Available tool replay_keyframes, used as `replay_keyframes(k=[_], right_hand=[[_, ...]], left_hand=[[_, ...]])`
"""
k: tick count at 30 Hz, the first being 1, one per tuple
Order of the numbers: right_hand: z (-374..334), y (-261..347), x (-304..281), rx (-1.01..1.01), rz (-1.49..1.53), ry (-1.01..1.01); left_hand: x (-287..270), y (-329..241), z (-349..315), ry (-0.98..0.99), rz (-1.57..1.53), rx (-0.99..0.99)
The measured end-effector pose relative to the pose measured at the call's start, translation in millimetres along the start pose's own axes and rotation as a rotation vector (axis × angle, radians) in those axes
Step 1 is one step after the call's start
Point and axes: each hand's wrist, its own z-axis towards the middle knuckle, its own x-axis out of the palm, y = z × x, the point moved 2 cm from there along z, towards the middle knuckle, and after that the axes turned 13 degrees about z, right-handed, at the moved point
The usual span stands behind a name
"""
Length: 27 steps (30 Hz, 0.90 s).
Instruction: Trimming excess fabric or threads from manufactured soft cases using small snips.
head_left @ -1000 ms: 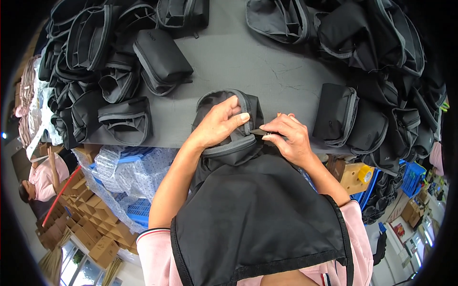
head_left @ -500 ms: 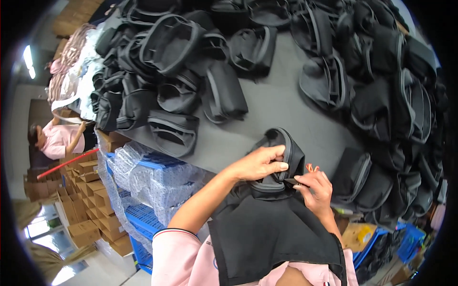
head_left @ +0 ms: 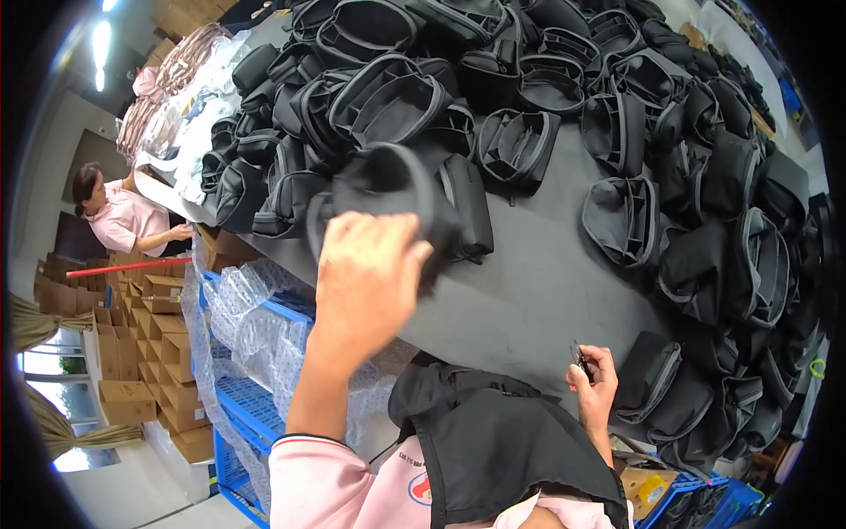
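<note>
My left hand is raised at the left of the table, its fingers closed on a black fabric pouch with a curved rim. Both are smeared by motion, and the hand hides the pouch's near side. Just beyond lies a heap of similar open black pouches. Low over the table's near right edge, my right hand grips small dark thread snips with a bit of red on them. Their points face up and away from me.
More black pouches cover the right side of the grey table. Blue plastic crates with bubble wrap stand at the left, by stacked cardboard boxes. Another person in pink works at the far left.
My left hand has carried the pouch from in front of me up and left toward the heap. The snips in my right hand have come away from the pouch and sit a little lower.
</note>
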Motion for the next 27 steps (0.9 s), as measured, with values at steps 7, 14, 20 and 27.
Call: replay_keyframes(k=[7, 14, 20, 27], right_hand=[[19.4, -6.1, 0.9, 0.105, -0.093, -0.074], [133.0, 21.0, 11.5, -0.142, -0.186, -0.167], [214.0, 48.1, -40.2, -0.291, -0.959, -0.453], [222.3, 38.3, -57.8, -0.204, -1.064, -0.395]], left_hand=[[109.1, 54.3, -37.1, 0.058, 0.283, -0.282], [96.2, 34.6, -29.2, -0.183, 0.142, -0.279], [89.6, -27.3, -32.4, -0.170, -0.192, -0.031], [140.4, -115.5, -23.6, 0.090, -0.543, 0.196]])
